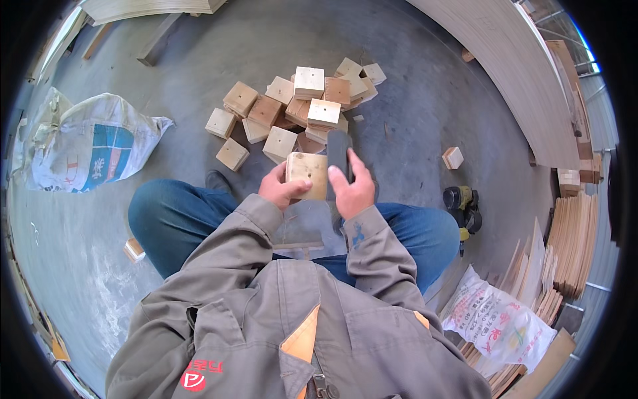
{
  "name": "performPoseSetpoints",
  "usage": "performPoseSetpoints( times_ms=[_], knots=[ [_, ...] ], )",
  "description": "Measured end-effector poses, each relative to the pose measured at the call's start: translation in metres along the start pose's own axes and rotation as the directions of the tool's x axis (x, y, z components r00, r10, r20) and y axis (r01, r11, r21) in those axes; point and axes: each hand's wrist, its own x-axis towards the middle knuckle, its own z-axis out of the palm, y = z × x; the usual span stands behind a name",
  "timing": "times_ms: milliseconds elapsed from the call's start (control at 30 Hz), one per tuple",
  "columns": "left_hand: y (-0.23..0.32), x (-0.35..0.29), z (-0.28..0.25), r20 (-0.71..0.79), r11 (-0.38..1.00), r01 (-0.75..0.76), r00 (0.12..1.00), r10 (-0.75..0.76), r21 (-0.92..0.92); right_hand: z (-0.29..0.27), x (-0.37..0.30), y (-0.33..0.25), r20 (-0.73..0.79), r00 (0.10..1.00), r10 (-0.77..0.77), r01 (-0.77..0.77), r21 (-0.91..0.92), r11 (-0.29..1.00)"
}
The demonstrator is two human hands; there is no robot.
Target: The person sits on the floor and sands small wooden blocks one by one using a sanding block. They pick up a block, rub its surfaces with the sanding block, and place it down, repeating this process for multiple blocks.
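Note:
Between my knees, my left hand (278, 187) grips a square wooden block (306, 171) by its left side, thumb on the face. My right hand (355, 186) is closed around a dark grey oblong block (339, 147) that looks like a sanding block. Its long side lies against the right edge of the wooden block. Just beyond my hands is a loose heap of similar wooden blocks (264, 112), several with a small hole in the face. A pale block (324, 112) tops the near part of the heap.
A white woven sack (136, 136) lies at left. On the right are a green-and-black power tool (463, 209), a single wooden block (453, 157) and another printed sack (498, 318) on timber strips. Stacked sheets (512, 73) curve along the far right. One block (134, 249) rests beside my left knee.

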Motion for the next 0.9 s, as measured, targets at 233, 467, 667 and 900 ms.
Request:
performPoseSetpoints(
  times_ms=[233, 467, 667, 900],
  knots=[
    [0.008, 0.016, -0.01, -0.184, 1.0, -0.014, 0.983, 0.011, -0.014, 0.003, -0.037, -0.016, 0.125, 0.963, -0.238, 0.254, -0.133, 0.958],
    [0.002, -0.003, 0.009, -0.037, 0.998, 0.028, 0.999, -0.026, 0.064, -0.001, 0.017, -0.008, -0.042, 0.998, 0.051, -0.053, -0.041, 0.998],
    [0.003, 0.021, -0.019, -0.185, 0.999, -0.031, 0.982, 0.038, 0.039, 0.009, -0.037, -0.012, 0.155, 0.975, -0.161, 0.176, -0.088, 0.98],
    [-0.005, 0.009, -0.006, -0.061, 0.996, 0.048, 0.997, -0.044, 0.069, 0.007, 0.0, -0.005, 0.025, 0.996, -0.089, 0.091, -0.141, 0.986]
  ],
)
